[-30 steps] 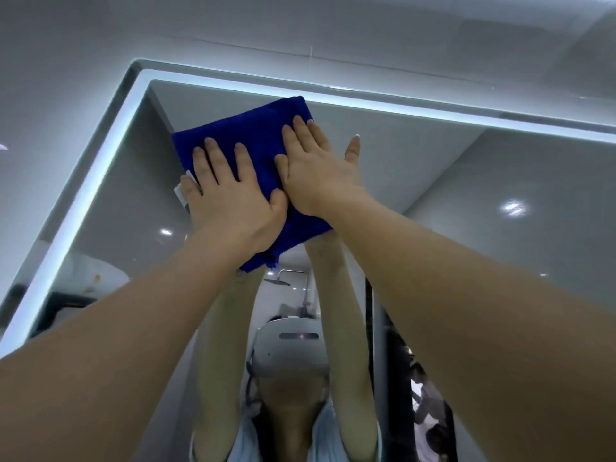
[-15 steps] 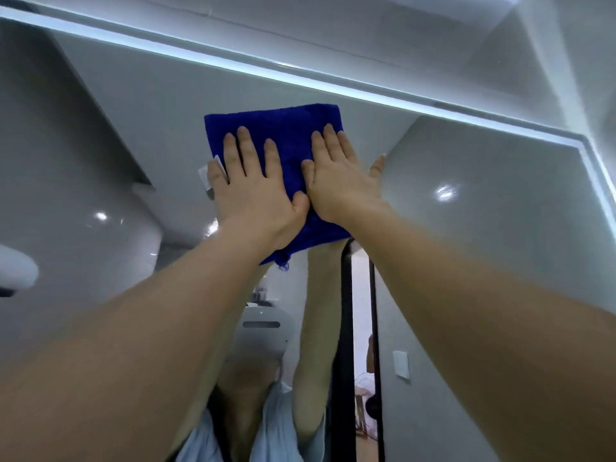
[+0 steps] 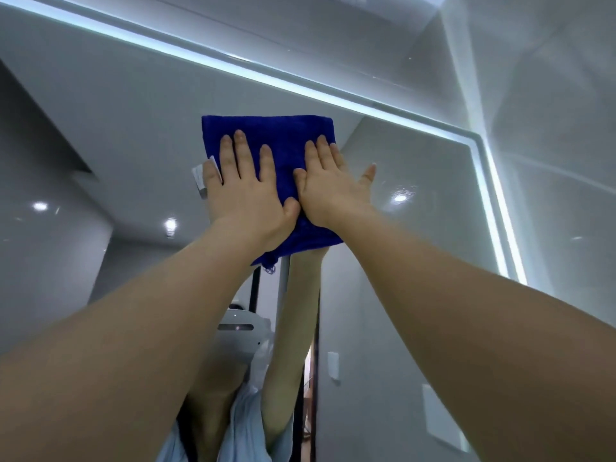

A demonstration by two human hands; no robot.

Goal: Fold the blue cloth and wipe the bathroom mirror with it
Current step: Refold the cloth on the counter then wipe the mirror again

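Note:
A folded blue cloth [image 3: 283, 141] lies flat against the upper part of the bathroom mirror [image 3: 100, 121], a little below its lit top edge. My left hand [image 3: 246, 191] presses the cloth's left half with straight fingers. Beside it, thumb to thumb, my right hand [image 3: 330, 188] presses the right half, its little finger spread out onto the bare glass. A white label [image 3: 198, 176] sticks out at the cloth's left edge. Both arms reach up and forward.
A bright light strip [image 3: 300, 90] frames the mirror along the top and bends down the right side [image 3: 500, 208]. Grey tiled wall [image 3: 550, 95] lies beyond the right edge. The glass reflects my raised arms, a white headset and a dark door frame [image 3: 255, 291].
Both hands have slid the cloth to the right along the top of the mirror. The mirror's left corner has left the view and its right corner has come in.

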